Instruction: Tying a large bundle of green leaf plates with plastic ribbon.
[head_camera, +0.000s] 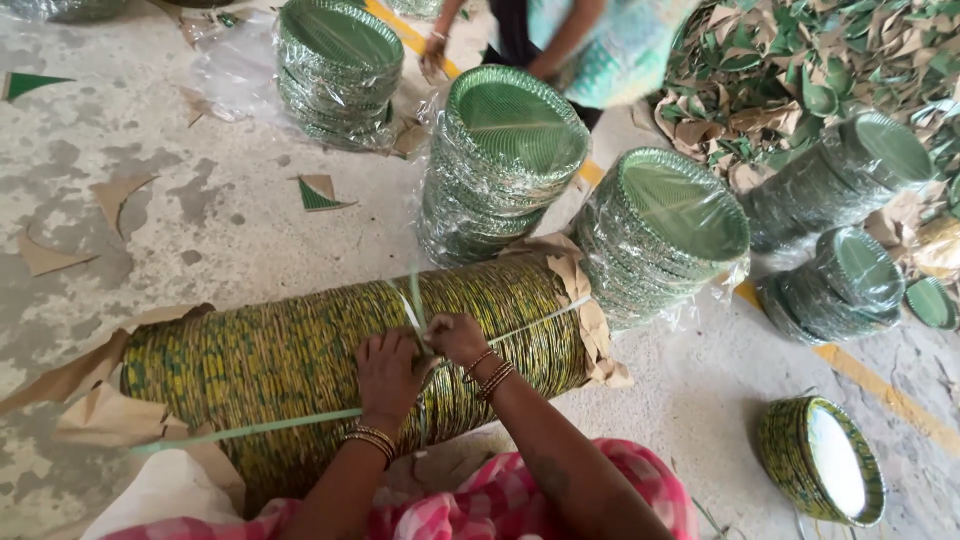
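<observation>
Both hands met mid-frame on the long plate roll (300, 355): left hand (388, 375) and right hand (455, 338) pinched the green strap (250, 430), fingertips hidden. Wrapped plate stacks (505, 160) stood behind; a co-worker (590, 40) was cut off at top.

The long roll of stacked plates (330, 350) is showing thin stripes of green and yellow along its edges. The strap (250, 430) running over that roll is pale green, and brown paper (590, 320) is capping its ends. Beyond the roll, the wrapped plate stacks (510, 150) are showing green leaf-veined faces under clear film. To the right of the roll, a small stack (820, 460) is showing a silvery white face. The floor (200, 220) under the roll is looking mottled grey, crossed by a yellow line (880, 390). Near the roll, the person's cloth (620, 490) is showing pink and white checks.
</observation>
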